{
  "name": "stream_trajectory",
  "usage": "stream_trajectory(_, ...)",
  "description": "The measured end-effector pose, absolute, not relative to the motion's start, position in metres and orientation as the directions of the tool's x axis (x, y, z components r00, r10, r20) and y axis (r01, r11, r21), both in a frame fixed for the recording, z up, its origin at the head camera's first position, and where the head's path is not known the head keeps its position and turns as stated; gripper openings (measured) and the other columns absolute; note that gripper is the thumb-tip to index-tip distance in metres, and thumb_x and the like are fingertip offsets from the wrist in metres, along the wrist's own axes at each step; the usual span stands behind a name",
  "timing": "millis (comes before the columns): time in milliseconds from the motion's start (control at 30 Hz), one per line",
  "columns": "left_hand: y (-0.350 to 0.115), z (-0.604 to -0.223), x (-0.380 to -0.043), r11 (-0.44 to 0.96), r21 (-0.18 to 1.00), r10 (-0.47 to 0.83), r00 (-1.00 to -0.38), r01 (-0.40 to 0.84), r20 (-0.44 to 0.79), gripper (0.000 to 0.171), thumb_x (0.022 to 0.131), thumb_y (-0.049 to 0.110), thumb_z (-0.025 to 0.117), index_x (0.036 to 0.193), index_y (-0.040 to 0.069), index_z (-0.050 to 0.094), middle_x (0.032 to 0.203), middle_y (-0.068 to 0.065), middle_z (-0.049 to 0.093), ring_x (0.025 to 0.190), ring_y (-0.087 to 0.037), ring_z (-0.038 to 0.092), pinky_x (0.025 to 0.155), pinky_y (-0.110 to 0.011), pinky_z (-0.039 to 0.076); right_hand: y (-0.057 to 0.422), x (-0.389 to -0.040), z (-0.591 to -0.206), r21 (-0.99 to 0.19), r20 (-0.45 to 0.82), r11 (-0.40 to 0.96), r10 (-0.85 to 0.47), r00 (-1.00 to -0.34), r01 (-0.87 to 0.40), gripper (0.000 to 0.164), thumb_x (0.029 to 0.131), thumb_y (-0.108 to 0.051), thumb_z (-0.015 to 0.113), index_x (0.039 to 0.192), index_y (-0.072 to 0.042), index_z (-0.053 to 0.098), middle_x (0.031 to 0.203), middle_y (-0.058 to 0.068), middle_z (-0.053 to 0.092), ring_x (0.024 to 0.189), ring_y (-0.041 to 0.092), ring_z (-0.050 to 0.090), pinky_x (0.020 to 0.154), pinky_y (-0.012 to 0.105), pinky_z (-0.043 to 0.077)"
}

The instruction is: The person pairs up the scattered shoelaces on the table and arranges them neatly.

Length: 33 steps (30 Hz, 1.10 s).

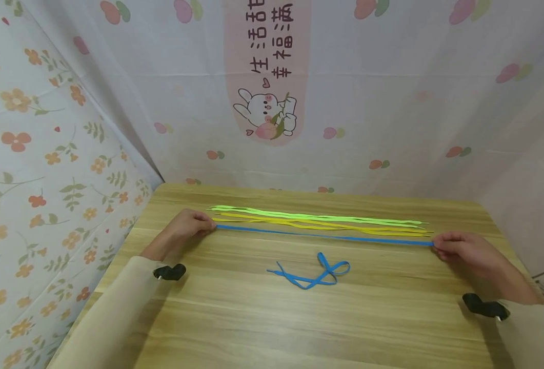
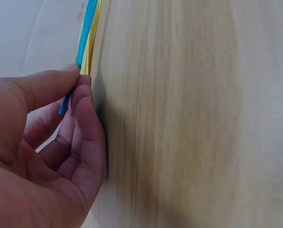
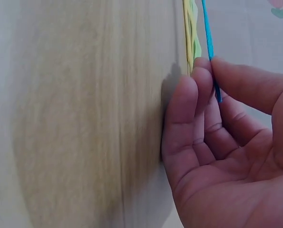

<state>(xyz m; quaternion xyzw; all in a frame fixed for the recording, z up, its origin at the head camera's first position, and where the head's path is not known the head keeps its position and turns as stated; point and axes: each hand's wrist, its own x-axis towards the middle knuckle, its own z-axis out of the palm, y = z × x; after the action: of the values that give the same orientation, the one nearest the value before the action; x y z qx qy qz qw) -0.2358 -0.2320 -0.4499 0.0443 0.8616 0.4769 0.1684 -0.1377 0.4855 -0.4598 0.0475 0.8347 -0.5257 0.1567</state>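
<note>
A flat blue shoelace stretches nearly straight across the table between the two hands. My left hand pinches its left end between thumb and fingers; in the left wrist view the blue tip pokes out below the thumb. The right end is pinched by my right hand, and its tip shows past the thumb in the right wrist view. Just behind lie yellow shoelaces, laid lengthwise, and beyond them neon green shoelaces. Closer to me, a second blue shoelace lies loosely looped.
The wooden table has its rounded back edge against a patterned white curtain. A floral curtain hangs along the left side. Black wrist mounts sit on both sleeves.
</note>
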Motion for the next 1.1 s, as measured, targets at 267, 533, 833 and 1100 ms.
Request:
stream_trajectory(267,-0.225,-0.447,-0.241,0.626,0.776,0.187,-0.949,-0.083,-0.253,0.015,0.102,0.013,0.079,0.106,-0.001,0.084,0.094,0.000,0.076,0.083,-0.012,0.064,0.074,-0.026,0.054,0.479,-0.144,-0.455,-0.826,-0.314,0.512,-0.070,-0.947,0.236,0.027,0.113,-0.006,0.060,0.121,0.019,0.065,0.099,-0.003,0.072,0.086,0.004,0.068,0.077,0.025,0.061)
stream_trajectory(533,-0.219,-0.446,-0.245,0.708,0.702,0.147,-0.956,-0.077,-0.252,0.019,0.099,0.020,0.082,0.102,0.002,0.085,0.089,0.001,0.074,0.082,-0.015,0.063,0.074,-0.027,0.052,0.478,-0.148,-0.452,-0.773,-0.330,0.586,-0.045,-0.943,0.243,0.029,0.114,-0.009,0.057,0.121,0.018,0.064,0.103,0.001,0.070,0.087,0.004,0.065,0.077,0.026,0.060)
stream_trajectory(833,-0.215,-0.442,-0.245,0.776,0.630,0.148,-0.961,-0.033,-0.234,0.019,0.098,0.023,0.082,0.095,0.004,0.084,0.083,0.001,0.073,0.079,-0.017,0.060,0.072,-0.030,0.048,0.469,-0.154,-0.446,-0.680,-0.277,0.713,-0.037,-0.960,0.169,0.034,0.114,-0.016,0.060,0.116,0.017,0.068,0.097,0.004,0.070,0.082,0.010,0.062,0.072,0.028,0.055)
stream_trajectory(1100,-0.214,-0.442,-0.247,0.801,0.599,0.165,-0.960,-0.003,-0.226,0.021,0.097,0.025,0.082,0.093,0.005,0.083,0.078,0.003,0.071,0.076,-0.015,0.060,0.073,-0.031,0.048,0.466,-0.158,-0.447,-0.676,-0.272,0.714,-0.011,-0.962,0.183,0.030,0.112,-0.010,0.061,0.115,0.019,0.066,0.095,0.005,0.070,0.080,0.011,0.063,0.069,0.028,0.057)
